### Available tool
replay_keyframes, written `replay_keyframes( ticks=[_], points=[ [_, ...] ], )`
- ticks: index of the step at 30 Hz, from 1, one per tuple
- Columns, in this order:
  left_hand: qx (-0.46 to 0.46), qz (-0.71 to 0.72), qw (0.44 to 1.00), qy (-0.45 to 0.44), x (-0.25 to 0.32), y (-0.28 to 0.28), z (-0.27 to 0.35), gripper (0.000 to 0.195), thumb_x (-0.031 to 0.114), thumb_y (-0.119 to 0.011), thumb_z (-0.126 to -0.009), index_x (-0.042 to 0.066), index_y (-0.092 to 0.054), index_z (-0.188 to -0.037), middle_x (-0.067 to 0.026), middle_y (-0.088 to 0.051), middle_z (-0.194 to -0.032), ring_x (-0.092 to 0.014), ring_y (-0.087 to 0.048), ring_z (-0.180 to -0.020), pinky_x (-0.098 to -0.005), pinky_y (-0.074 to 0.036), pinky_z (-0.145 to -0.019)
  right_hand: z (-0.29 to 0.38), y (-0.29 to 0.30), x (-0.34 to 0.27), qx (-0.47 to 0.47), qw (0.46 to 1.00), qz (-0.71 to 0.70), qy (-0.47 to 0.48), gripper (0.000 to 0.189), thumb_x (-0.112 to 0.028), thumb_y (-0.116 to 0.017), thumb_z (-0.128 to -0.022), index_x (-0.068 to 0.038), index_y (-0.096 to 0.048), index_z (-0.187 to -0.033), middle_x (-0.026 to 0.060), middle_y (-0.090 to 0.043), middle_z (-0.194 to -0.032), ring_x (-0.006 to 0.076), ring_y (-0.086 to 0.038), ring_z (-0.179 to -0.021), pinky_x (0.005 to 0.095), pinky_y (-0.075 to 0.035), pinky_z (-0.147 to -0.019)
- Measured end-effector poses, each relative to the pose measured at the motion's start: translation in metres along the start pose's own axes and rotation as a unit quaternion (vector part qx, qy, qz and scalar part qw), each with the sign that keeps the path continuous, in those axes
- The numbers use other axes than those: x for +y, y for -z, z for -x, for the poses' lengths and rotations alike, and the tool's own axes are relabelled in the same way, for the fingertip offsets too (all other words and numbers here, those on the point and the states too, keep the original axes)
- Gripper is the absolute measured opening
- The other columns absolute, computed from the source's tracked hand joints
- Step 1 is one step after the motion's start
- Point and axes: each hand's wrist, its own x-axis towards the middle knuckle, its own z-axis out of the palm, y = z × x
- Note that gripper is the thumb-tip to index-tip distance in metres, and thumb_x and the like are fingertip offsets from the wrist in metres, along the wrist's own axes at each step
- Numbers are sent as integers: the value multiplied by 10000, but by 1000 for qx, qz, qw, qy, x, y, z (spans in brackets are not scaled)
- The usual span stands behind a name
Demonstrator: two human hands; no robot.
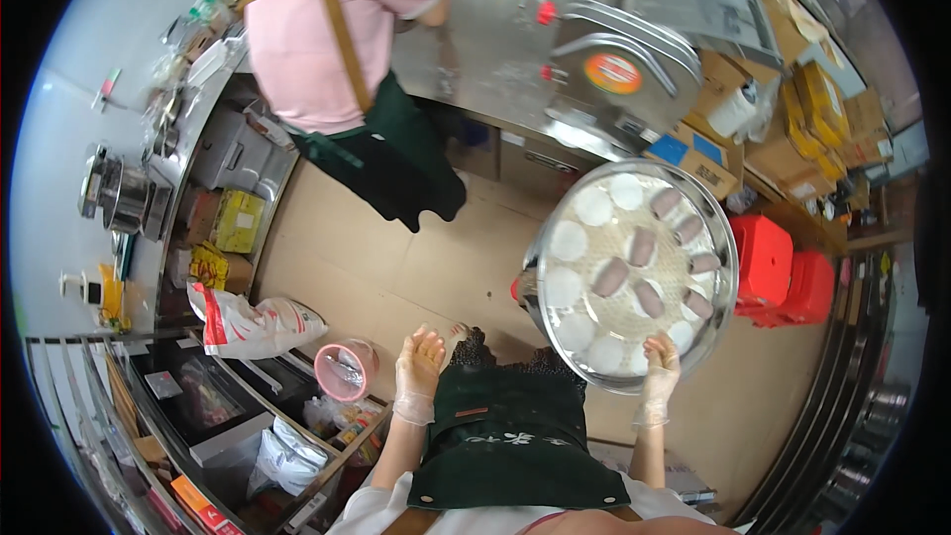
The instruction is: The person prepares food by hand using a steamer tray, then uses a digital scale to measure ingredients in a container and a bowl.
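Observation:
A large round metal steamer tray (587,379) stands in front of me to the right. White paper rounds (568,240) line its woven base, and several brownish-purple dough rolls (611,277) lie on some of them. My right hand (660,365), in a clear glove, overlaps the tray's near rim with its fingers curled; whether they touch or hold anything is unclear. My left hand (420,365), also gloved, is held palm up at the left of my dark green apron (513,427). Its fingers are loosely bent and nothing is in them.
A co-worker (327,52) in a pink shirt stands at the steel counter (483,37). A metal machine (624,67) is on that counter. Red plastic stools (765,260) stand right of the tray. A pink bin (345,370), a white sack (260,323) and a shelf lie to the left.

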Motion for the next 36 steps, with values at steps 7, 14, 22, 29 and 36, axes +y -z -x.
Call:
replay_keyframes(
  ticks=[7, 14, 22, 29, 36],
  points=[
    [120, 49, 987, -97, 139, 69, 4, 413, 344, -493, -936, 46, -504, -1223, -107, -558, -1106, -215, -538, -981, -337, -442, -887, 55, -211, -48, -234, 971, -3, 45, 330, 36, -503, -898, -14, -514, -1224, 74, -635, -994, 130, -598, -873, 251, -479, -803],
    [116, 207, 952, -193, 205, 120, -25, 309, 267, -581, -889, 62, -574, -1119, -68, -608, -987, -202, -569, -889, -320, -466, -817, 61, -359, -83, -345, 936, 61, 19, 340, 45, -507, -884, -17, -524, -1218, 70, -631, -998, 121, -598, -853, 229, -474, -781],
    [145, 263, 928, -219, 295, 131, -87, 287, 227, -542, -905, 45, -574, -1125, -86, -589, -1010, -215, -555, -911, -326, -465, -818, 73, -556, -115, -511, 856, 76, -24, 306, 58, -494, -882, 25, -532, -1184, 86, -617, -1002, 128, -588, -889, 247, -473, -838],
    [167, 291, 905, -260, 390, 122, -123, 270, 214, -552, -896, 44, -589, -1103, -88, -608, -958, -221, -576, -862, -321, -482, -790, 126, -740, -157, -703, 699, 129, 1, 328, 2, -494, -886, 32, -500, -1212, 118, -615, -1048, 162, -593, -956, 275, -463, -877],
    [269, 358, 871, -202, 457, 203, -196, 233, 213, -585, -852, 63, -628, -1025, -55, -633, -921, -202, -599, -823, -304, -507, -729, 148, -896, -168, -731, 652, 200, 38, 324, -22, -513, -891, 9, -519, -1214, 103, -627, -1049, 143, -598, -966, 261, -462, -885]
  ],
)
